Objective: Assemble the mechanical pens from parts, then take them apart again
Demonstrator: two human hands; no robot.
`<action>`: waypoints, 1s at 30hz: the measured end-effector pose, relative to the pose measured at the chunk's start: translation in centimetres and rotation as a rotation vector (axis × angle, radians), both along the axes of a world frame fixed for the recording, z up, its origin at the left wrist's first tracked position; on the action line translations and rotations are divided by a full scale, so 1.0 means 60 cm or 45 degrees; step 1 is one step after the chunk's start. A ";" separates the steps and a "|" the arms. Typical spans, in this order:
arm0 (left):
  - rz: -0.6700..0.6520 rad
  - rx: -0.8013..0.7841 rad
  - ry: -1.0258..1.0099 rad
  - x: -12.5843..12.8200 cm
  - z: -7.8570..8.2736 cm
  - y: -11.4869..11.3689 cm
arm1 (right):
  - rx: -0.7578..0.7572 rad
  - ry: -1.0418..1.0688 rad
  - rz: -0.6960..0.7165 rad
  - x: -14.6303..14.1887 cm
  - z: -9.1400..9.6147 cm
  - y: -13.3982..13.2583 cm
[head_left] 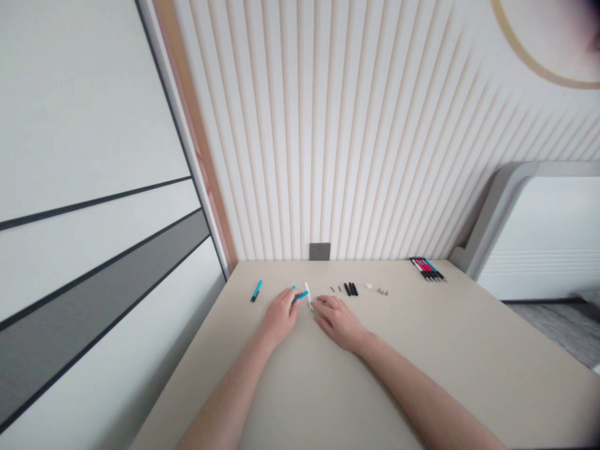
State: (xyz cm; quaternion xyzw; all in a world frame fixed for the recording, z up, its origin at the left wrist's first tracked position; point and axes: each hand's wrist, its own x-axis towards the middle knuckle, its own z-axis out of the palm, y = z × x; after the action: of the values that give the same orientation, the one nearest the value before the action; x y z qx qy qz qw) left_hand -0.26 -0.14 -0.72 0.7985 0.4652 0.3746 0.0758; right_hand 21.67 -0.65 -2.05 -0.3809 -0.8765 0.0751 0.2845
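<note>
**Holding a blue pen piece on a beige surface**

At the far left, a white and grey striped wall panel runs down beside the surface. Lying alone near the surface's left end is a blue-and-black pen, well apart from the hands. Next comes the left hand, its fingers closed around the blue pen piece, which sticks out to the right. A white pen lies just beside that piece, with its tip against the fingers of the right hand. The two hands are close together but apart, with the white pen between them. The view is small here, so the right hand may be gripping the white pen or only touching it; I can't tell which. Farther right on the surface lies a row of small dark pen parts, then black pen barrels, white bits and small grey bits. Near the back edge, a bundle of red, black and blue pens lies side by side, below a ribbed wall with a grey socket.
</note>
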 end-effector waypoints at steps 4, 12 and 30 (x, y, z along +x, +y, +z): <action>-0.007 -0.010 0.023 0.001 0.002 -0.001 | 0.021 -0.104 -0.003 -0.001 0.000 0.000; -0.043 -0.062 0.038 -0.001 0.004 -0.005 | 0.005 -0.089 -0.107 0.007 0.011 -0.002; 0.111 -0.040 0.134 -0.009 0.001 0.004 | -0.093 0.091 -0.428 0.058 0.000 0.037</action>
State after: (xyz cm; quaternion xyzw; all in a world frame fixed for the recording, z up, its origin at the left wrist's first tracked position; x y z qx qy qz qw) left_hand -0.82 0.12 -0.66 0.7948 0.5085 0.3279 0.0475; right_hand 25.17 1.59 -2.04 -0.5294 -0.7865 0.0716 0.3099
